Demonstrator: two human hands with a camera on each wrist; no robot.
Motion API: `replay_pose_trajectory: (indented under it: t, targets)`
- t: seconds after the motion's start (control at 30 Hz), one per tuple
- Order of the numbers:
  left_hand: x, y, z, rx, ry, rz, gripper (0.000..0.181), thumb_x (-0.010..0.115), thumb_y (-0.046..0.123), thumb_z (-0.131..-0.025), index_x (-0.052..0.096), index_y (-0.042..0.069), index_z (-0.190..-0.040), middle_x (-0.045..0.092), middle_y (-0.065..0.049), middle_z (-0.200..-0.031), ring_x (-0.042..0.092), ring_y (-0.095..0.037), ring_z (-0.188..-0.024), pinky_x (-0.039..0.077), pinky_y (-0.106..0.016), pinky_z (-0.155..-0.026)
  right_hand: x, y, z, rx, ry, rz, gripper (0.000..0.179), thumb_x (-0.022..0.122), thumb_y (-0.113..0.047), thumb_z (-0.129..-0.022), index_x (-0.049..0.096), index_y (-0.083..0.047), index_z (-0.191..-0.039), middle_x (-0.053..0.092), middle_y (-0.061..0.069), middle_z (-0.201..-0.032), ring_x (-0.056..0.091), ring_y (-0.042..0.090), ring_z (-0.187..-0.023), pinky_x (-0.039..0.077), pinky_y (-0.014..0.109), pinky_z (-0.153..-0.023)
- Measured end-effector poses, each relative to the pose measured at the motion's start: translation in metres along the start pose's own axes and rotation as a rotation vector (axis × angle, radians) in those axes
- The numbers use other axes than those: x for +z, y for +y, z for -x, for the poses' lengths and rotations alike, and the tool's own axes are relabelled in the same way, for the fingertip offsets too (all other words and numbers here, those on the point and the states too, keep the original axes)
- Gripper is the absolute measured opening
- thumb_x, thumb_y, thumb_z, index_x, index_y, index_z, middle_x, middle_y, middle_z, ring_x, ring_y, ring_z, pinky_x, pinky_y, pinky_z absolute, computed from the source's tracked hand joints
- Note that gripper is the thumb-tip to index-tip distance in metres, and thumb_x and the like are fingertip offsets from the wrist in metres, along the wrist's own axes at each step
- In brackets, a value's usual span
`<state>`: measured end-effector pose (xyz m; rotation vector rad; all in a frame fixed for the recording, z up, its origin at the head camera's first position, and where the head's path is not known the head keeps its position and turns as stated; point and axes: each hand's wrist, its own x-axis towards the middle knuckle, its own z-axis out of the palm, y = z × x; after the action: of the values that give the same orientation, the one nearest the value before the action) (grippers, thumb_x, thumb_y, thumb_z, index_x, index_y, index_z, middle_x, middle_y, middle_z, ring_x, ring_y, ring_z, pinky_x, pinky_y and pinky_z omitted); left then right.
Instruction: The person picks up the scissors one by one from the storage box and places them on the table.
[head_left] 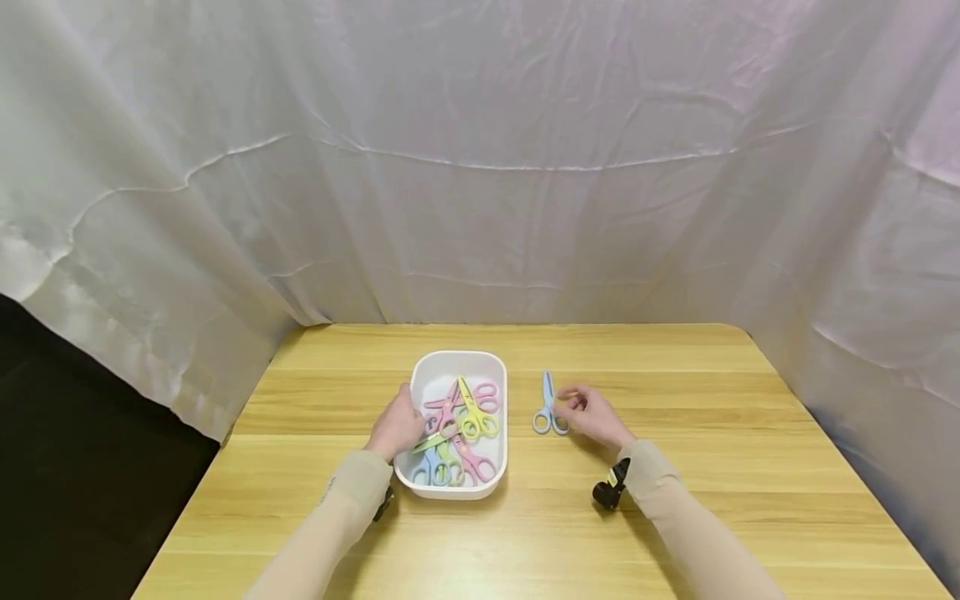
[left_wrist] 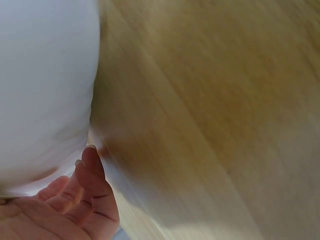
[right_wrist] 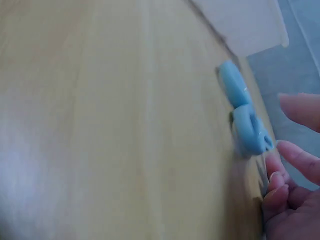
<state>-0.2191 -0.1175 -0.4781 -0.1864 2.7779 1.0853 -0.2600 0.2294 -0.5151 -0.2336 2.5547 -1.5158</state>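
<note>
A white plastic box (head_left: 457,493) stands on the table with several pairs of scissors in it, in pink, yellow, green and blue. My left hand (head_left: 399,423) grips the box's left side, its thumb over the rim; in the left wrist view its curled fingers (left_wrist: 92,172) lie against the outer wall. To the right of the box, a pair of light blue scissors (head_left: 548,392) lies on the wood, blades pointing away from me. Beside its right handle loop is my right hand (head_left: 592,414). The right wrist view shows thumb and forefinger apart close to the blue scissors (right_wrist: 246,125), with nothing between them.
The wooden table (head_left: 712,400) extends to both sides of the box. Pale curtains (head_left: 480,208) hang behind it and along its sides. A small black wrist camera (head_left: 609,492) sits under the right cuff. At the far left is a dark area.
</note>
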Motion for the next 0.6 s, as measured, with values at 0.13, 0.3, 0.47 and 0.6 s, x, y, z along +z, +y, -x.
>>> replay_pose_trajectory:
  t: [0.13, 0.3, 0.47, 0.6]
  targets:
    - [0.000, 0.000, 0.001, 0.000, -0.001, 0.001, 0.071, 0.048, 0.003, -0.092, 0.020, -0.003, -0.157, 0.049, -0.029, -0.146, 0.062, -0.038, -0.116, 0.056, -0.053, -0.100, 0.004, -0.010, -0.001, -0.013, 0.078, -0.004, 0.043, 0.068, -0.016, -0.094, 0.057, 0.004, -0.131, 0.062, 0.013, -0.100, 0.054, 0.016, -0.086, 0.047, 0.021, -0.074]
    - [-0.001, 0.000, 0.002, 0.013, 0.010, -0.013, 0.069, 0.048, 0.002, -0.090, 0.024, -0.005, -0.155, 0.051, -0.030, -0.144, 0.061, -0.039, -0.116, 0.054, -0.055, -0.102, 0.015, -0.037, -0.002, -0.020, 0.122, -0.016, 0.044, 0.066, -0.018, -0.096, 0.056, -0.003, -0.135, 0.060, 0.016, -0.113, 0.058, 0.022, -0.100, 0.048, 0.024, -0.084]
    - [-0.001, 0.001, 0.001, 0.017, 0.014, -0.015, 0.066, 0.049, 0.002, -0.091, 0.027, -0.005, -0.153, 0.054, -0.030, -0.139, 0.062, -0.038, -0.114, 0.054, -0.055, -0.102, 0.028, -0.078, -0.006, -0.045, 0.107, -0.145, 0.042, 0.065, -0.018, -0.096, 0.057, -0.009, -0.136, 0.061, 0.016, -0.119, 0.059, 0.025, -0.107, 0.050, 0.027, -0.089]
    - [0.000, 0.001, -0.001, 0.009, 0.011, -0.018, 0.066, 0.048, 0.003, -0.091, 0.027, -0.005, -0.153, 0.054, -0.030, -0.140, 0.061, -0.039, -0.118, 0.054, -0.056, -0.103, 0.042, -0.110, -0.010, -0.057, 0.065, -0.294, 0.040, 0.061, -0.014, -0.098, 0.055, -0.005, -0.137, 0.061, 0.015, -0.119, 0.060, 0.026, -0.108, 0.054, 0.033, -0.093]
